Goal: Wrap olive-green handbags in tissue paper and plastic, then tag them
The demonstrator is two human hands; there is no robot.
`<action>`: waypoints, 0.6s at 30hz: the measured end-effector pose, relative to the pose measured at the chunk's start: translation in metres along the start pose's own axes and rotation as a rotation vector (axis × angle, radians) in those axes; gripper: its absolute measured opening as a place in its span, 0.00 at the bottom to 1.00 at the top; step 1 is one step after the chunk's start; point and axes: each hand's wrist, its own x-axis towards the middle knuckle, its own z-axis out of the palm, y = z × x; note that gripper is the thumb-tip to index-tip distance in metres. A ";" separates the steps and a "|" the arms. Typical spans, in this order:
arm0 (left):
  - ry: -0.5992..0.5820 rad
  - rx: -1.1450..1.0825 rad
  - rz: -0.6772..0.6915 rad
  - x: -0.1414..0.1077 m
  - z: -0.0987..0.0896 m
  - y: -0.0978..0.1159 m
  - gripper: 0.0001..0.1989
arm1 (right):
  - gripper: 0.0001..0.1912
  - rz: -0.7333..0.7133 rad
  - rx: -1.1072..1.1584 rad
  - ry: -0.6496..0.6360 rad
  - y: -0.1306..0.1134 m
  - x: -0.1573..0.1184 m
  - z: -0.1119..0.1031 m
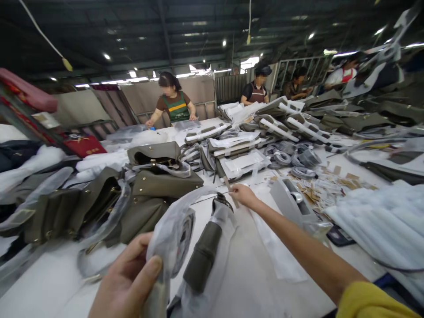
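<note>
My left hand (127, 278), low in the view, pinches a coiled strap wrapped in clear plastic (170, 234) between thumb and fingers. Farther out, my right hand (244, 195) is closed, with a thin dark cord (212, 196) running from its fingertips toward the wrapped strap. A narrow brownish strip (228, 185) is right by those fingertips; whether they touch it I cannot tell. Between the hands lies a dark olive rolled piece (203, 256), partly covered in clear plastic, on the white table (255, 274).
Olive handbags (159, 183) crowd the left side. Wrapped bags (243, 163) are piled ahead, near coiled straps (304, 157). On the right are a grey dispenser (289, 201), scattered paper tags (318, 190), a phone-like dark object (340, 236) and white padding (380, 221). Co-workers (177, 104) are across the table.
</note>
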 end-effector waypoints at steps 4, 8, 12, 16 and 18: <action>-0.136 -0.083 -0.027 -0.001 0.007 0.008 0.22 | 0.14 -0.174 0.283 0.109 -0.020 -0.070 -0.024; -0.245 -0.119 0.017 0.000 0.008 0.010 0.19 | 0.20 -0.338 0.739 -0.043 -0.044 -0.150 -0.038; -0.322 -0.094 0.086 -0.005 0.013 0.014 0.19 | 0.20 -0.471 0.690 -0.171 -0.067 -0.193 -0.040; -0.350 -0.034 0.159 -0.013 0.016 0.023 0.21 | 0.19 -0.516 0.537 -0.055 -0.081 -0.197 -0.043; -0.353 -0.004 0.186 -0.017 0.017 0.027 0.22 | 0.16 -0.514 0.517 -0.031 -0.088 -0.194 -0.044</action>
